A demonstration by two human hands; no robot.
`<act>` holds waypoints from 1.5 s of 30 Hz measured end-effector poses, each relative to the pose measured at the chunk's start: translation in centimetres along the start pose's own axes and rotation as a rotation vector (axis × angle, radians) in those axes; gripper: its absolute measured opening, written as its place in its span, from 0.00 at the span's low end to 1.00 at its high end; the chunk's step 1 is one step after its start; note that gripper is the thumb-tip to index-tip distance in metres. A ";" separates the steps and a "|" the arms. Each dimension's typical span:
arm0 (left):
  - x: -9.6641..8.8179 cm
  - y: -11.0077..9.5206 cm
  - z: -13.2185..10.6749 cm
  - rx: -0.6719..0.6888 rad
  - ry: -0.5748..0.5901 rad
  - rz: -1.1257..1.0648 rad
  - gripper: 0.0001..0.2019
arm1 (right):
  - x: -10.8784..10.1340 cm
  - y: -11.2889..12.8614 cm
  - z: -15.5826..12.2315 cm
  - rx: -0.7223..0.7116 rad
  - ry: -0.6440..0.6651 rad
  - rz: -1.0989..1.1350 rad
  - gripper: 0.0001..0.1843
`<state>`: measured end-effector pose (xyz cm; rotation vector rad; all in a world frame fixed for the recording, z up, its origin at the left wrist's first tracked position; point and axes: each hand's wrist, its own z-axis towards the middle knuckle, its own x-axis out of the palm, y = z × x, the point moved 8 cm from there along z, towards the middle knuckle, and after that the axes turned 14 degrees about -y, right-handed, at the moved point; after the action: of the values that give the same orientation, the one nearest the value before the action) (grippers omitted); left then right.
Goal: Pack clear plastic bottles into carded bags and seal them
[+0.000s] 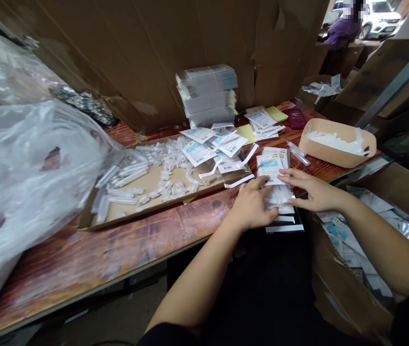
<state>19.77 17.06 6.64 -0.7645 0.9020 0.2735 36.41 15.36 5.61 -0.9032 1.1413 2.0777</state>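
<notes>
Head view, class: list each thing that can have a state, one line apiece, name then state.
left hand: flat on packet pile
right hand: flat on packet pile
packet pile: stacked at table edge
beige tray: holding white strips
cardboard tray: strewn with clear tubes

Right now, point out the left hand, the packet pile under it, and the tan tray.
left hand [253,206], head view, back of the hand
packet pile [274,166], head view, top packet's label
tan tray [329,154], head view, front wall
</notes>
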 end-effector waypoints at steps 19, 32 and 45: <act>-4.5 0.0 0.3 -0.141 -0.812 0.120 0.08 | -4.2 6.4 2.9 -0.035 -0.795 -0.038 0.08; 3.0 -1.0 0.0 0.117 -0.142 0.230 0.08 | 0.3 3.7 24.0 -0.008 -0.302 -0.136 0.15; 2.2 0.0 -0.4 0.022 -0.193 0.167 0.05 | -2.8 -7.8 8.5 0.651 0.104 -0.877 0.21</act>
<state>20.82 16.59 4.76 -0.6315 0.7855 0.4759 41.65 25.87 7.52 -0.9389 1.0876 0.8883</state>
